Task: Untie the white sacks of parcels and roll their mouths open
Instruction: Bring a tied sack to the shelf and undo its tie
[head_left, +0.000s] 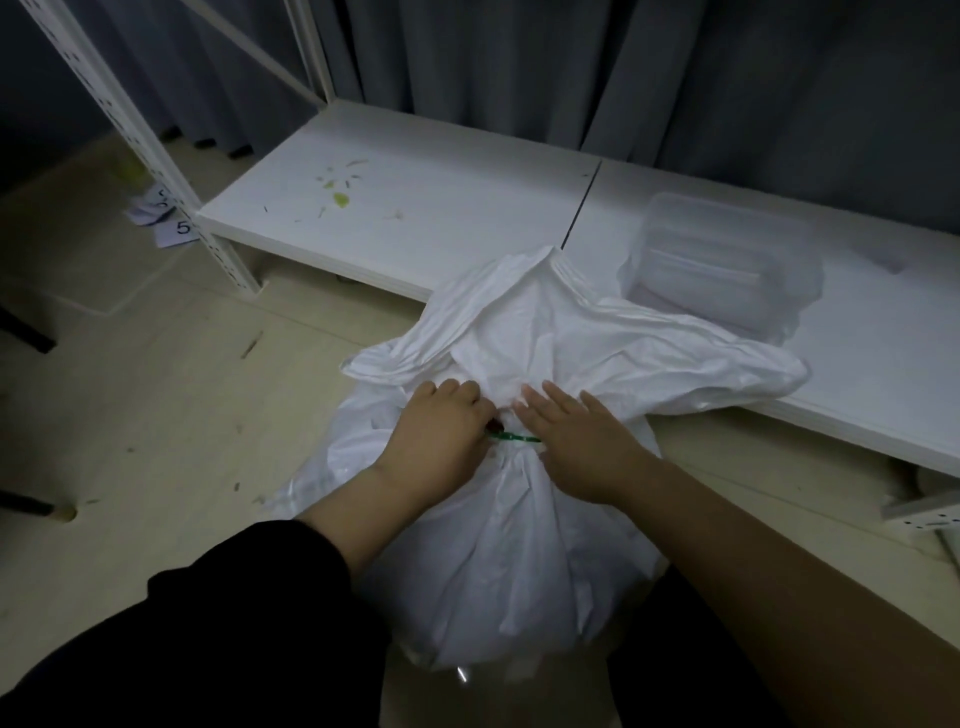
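Note:
A full white sack (514, 561) stands on the floor between my knees. Its neck is cinched by a thin green tie (514, 439), and the loose mouth (550, 332) flops out above, toward the shelf. My left hand (441, 431) has its fingers curled at the left end of the tie, pinching it against the neck. My right hand (576, 436) lies with straight fingers on the gathered cloth just right of the tie. The sack's contents are hidden.
A low white shelf board (415, 208) runs behind the sack, with a clear plastic box (727, 260) on it. A white slotted rack post (156, 145) stands at left, numbered paper slips (171, 223) beside it. Dark curtains hang behind. The floor is pale wood.

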